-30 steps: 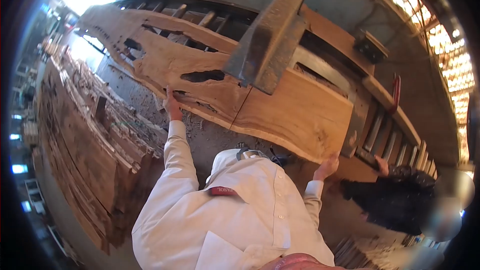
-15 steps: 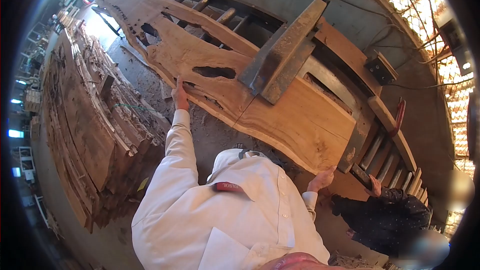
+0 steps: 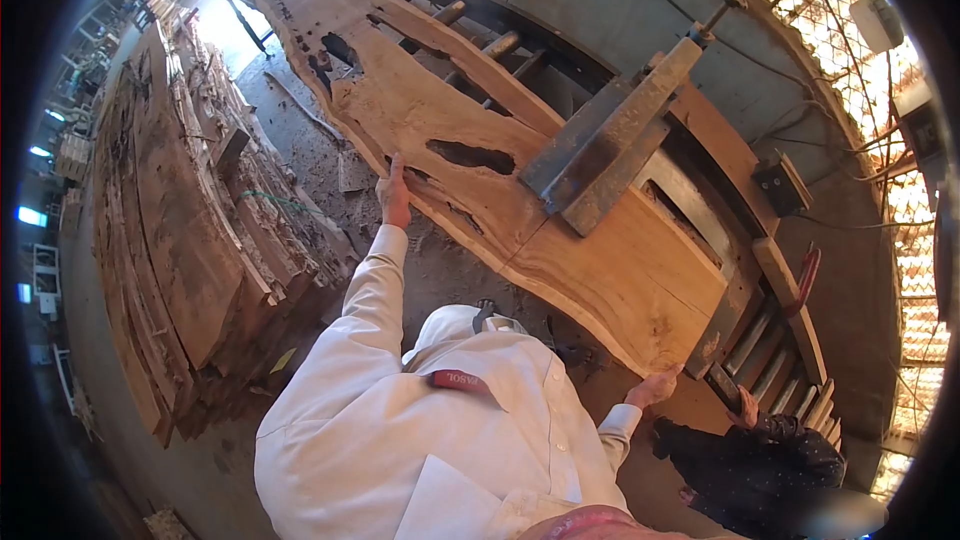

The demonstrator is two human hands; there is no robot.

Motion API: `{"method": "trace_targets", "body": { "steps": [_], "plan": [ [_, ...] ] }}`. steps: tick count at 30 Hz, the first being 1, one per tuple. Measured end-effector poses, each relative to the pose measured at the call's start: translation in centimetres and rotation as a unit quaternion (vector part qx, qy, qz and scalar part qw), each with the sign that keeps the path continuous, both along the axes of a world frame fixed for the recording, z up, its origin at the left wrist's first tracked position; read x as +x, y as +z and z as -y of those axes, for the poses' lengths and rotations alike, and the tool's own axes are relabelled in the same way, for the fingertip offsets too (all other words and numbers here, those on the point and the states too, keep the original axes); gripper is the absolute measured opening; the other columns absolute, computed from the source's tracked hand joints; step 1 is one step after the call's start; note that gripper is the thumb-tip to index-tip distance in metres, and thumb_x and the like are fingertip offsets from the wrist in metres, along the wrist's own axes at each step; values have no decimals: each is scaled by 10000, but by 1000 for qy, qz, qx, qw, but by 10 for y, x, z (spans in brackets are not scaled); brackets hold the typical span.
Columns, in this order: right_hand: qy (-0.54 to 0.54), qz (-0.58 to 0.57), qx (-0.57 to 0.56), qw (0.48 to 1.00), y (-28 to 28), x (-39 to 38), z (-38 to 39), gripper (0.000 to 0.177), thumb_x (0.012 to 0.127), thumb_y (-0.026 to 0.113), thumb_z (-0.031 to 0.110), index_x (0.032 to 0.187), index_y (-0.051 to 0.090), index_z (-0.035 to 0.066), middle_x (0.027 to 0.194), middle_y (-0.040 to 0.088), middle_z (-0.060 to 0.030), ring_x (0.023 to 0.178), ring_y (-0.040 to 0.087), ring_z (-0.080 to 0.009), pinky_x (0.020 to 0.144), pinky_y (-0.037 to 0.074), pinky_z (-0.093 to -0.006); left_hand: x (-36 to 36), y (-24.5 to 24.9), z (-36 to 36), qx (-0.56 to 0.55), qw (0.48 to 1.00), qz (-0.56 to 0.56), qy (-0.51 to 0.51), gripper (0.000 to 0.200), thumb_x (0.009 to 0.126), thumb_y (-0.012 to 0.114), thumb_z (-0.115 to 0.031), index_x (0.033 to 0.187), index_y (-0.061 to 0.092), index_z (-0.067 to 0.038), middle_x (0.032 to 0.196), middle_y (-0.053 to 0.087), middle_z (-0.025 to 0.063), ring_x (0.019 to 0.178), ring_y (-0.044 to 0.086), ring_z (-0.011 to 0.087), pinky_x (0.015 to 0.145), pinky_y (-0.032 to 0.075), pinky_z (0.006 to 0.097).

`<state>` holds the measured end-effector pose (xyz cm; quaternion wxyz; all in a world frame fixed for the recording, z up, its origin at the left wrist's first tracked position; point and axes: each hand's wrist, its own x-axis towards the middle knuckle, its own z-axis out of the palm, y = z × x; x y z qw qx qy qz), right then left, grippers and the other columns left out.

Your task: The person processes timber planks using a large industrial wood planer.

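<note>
A long wooden slab (image 3: 600,265) with a wavy edge and several dark holes lies across the rollers and metal bed of a machine. My left hand (image 3: 395,198) grips its near edge beside a hole, fingers on top. At the slab's near right corner, my right hand (image 3: 656,388) holds the edge, its fingers partly hidden. A heavy metal guide arm (image 3: 625,135) of the machine stands over the slab between its holed part and its smoother right end.
Stacked rough boards (image 3: 170,230) fill the left side. At the lower right is a co-worker in dark clothes (image 3: 750,465), one hand near the rollers (image 3: 770,375). A red clamp-like handle (image 3: 808,275) sits on the right. Cables hang along the wall.
The view has shifted, so the slab, machine and both my hands appear lower and farther right. Both hands keep their hold on the slab's edge.
</note>
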<state>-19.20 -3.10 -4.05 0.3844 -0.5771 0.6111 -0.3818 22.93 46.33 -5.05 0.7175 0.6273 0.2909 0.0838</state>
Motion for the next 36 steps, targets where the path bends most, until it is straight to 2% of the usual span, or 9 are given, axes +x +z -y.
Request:
{"method": "trace_targets", "body": {
  "steps": [4, 8, 11, 14, 21, 23, 25, 30, 36],
  "plan": [
    [25, -23, -5, 999, -8, -9, 7, 716, 1046, 504, 566, 1070, 715, -118, 994, 738, -209, 873, 654, -321, 800, 507, -433, -1, -5, 2, -15, 999, 39, 2, 560, 943, 740, -499, 1088, 702, 40, 991, 707, 68, 842, 647, 168, 749, 516, 341],
    [32, -22, -21, 999, -21, -15, 15, 621, 1069, 502, 506, 1132, 696, -80, 1003, 727, -126, 896, 640, -215, 788, 509, -362, 2, -2, 6, -36, 998, 40, 13, 547, 940, 753, -472, 1120, 686, 40, 1005, 701, 65, 848, 652, 168, 746, 526, 337],
    [-3, 20, 85, 996, -53, -33, 32, 548, 1040, 550, 548, 1165, 740, 49, 1113, 753, -114, 936, 683, -215, 754, 527, -368, -2, 7, 10, -22, 998, 54, 18, 525, 935, 761, -463, 1105, 687, 29, 998, 701, 64, 842, 665, 176, 744, 532, 346],
    [-14, 303, 161, 939, -12, -15, -17, 479, 1024, 601, 522, 1317, 662, 148, 1260, 710, -43, 1030, 686, -172, 783, 548, -343, -9, 25, 14, -18, 1000, 16, 13, 526, 933, 766, -455, 1115, 685, 32, 1031, 707, 72, 876, 678, 192, 770, 536, 343],
    [66, 467, 366, 802, -20, -12, -44, 540, 972, 697, 489, 1395, 599, 168, 1330, 682, -42, 1138, 667, -216, 884, 571, -396, 10, -20, 0, 16, 998, 57, 13, 577, 935, 728, -526, 1079, 723, 33, 1001, 708, 98, 874, 654, 178, 739, 525, 366],
    [50, 457, 354, 814, -7, -5, -40, 519, 966, 718, 457, 1373, 614, 153, 1295, 699, -45, 1118, 675, -219, 890, 573, -389, 11, -31, -17, 140, 989, -34, -43, 628, 926, 718, -567, 1085, 735, 41, 995, 705, 98, 856, 622, 162, 743, 507, 358],
    [42, 444, 345, 826, -5, 0, -28, 521, 972, 720, 430, 1383, 605, 131, 1312, 686, -57, 1141, 662, -235, 912, 568, -399, 0, -5, 0, 42, 999, 18, 2, 667, 913, 731, -569, 1123, 723, 64, 991, 705, 91, 841, 613, 173, 732, 494, 358],
    [35, 404, 310, 860, 5, 7, 16, 544, 999, 688, 410, 1432, 569, 103, 1391, 639, -76, 1208, 627, -273, 974, 546, -435, 1, 2, -2, 26, 1000, 4, 7, 660, 909, 741, -554, 1122, 719, 70, 977, 707, 88, 826, 614, 177, 711, 495, 355],
    [42, 449, 339, 826, 19, 14, 15, 487, 1025, 636, 399, 1401, 592, 92, 1371, 656, -73, 1212, 633, -270, 1024, 522, -439, 12, -29, -14, 19, 999, 35, -18, 682, 896, 749, -585, 1031, 720, 83, 915, 707, 98, 783, 629, 196, 688, 501, 358]
  ]
}}
